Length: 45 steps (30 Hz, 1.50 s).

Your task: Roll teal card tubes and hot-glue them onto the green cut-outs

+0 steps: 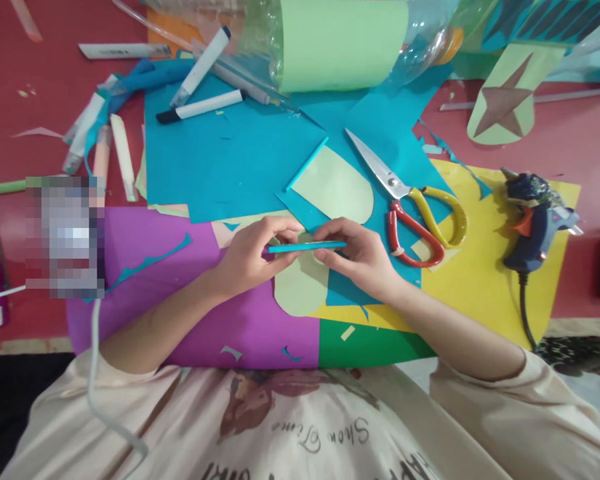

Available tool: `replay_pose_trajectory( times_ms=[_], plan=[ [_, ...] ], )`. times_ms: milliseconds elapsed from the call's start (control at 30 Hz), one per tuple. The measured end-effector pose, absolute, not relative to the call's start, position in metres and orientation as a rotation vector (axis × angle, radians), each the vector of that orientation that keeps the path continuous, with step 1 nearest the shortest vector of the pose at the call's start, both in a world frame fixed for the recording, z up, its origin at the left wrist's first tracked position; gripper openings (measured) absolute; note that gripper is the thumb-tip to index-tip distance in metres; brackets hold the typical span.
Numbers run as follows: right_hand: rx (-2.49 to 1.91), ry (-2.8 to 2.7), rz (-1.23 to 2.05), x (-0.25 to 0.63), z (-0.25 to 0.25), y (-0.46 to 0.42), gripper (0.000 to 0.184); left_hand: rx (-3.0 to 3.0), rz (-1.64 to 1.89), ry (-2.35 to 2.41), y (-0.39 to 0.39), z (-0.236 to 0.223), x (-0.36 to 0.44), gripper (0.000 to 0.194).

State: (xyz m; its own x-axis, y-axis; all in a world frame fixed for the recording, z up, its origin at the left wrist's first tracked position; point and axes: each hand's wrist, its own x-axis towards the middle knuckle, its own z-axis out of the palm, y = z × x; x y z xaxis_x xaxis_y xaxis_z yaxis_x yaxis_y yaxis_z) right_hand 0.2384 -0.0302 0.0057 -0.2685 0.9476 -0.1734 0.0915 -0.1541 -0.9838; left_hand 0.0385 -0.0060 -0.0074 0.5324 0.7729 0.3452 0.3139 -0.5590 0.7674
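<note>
Between both hands is a light green paper piece (300,287) with a rounded end hanging down and a thin blue strip (307,247) across its top edge. My left hand (255,252) pinches the strip's left end, and my right hand (357,257) pinches its right end. Just beyond the hands, a similar green paper piece (337,187) with a blue-edged side lies on blue sheets (220,160). Scissors (397,190) with one red and one yellow handle rest with blades apart, to the right of it.
A glue gun (537,223) lies on a yellow sheet (485,293) at right, its cord running toward me. A paper-wrapped plastic bottle (345,47) lies at the back. Several markers (203,67) are at back left. A purple sheet (145,280) with scraps lies at left.
</note>
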Motion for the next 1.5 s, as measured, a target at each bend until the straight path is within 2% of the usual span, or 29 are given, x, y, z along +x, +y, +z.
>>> replay_pose_trajectory(
  times_ms=[667, 833, 1033, 1500],
  plan=[
    [-1.212, -1.417, 1.472, 0.2384, 0.0043, -0.0307, 0.010, 2.242, 0.908, 0.860, -0.0032, -0.0071, 0.0380, 0.022],
    [-1.213, -1.468, 1.445, 0.2383, 0.0031, -0.0312, 0.011, 2.052, 0.859, 0.794, -0.0042, -0.0034, 0.0403, 0.036],
    [-1.173, -1.549, 1.376, 0.2380, -0.0008, -0.0325, 0.011, 1.843, 0.847, 0.768, -0.0051, -0.0034, 0.0419, 0.036],
    [-1.124, -1.514, 1.393, 0.2372, -0.0004, -0.0327, 0.012, 1.848, 0.871, 0.754, -0.0060, -0.0039, 0.0421, 0.036]
  ],
)
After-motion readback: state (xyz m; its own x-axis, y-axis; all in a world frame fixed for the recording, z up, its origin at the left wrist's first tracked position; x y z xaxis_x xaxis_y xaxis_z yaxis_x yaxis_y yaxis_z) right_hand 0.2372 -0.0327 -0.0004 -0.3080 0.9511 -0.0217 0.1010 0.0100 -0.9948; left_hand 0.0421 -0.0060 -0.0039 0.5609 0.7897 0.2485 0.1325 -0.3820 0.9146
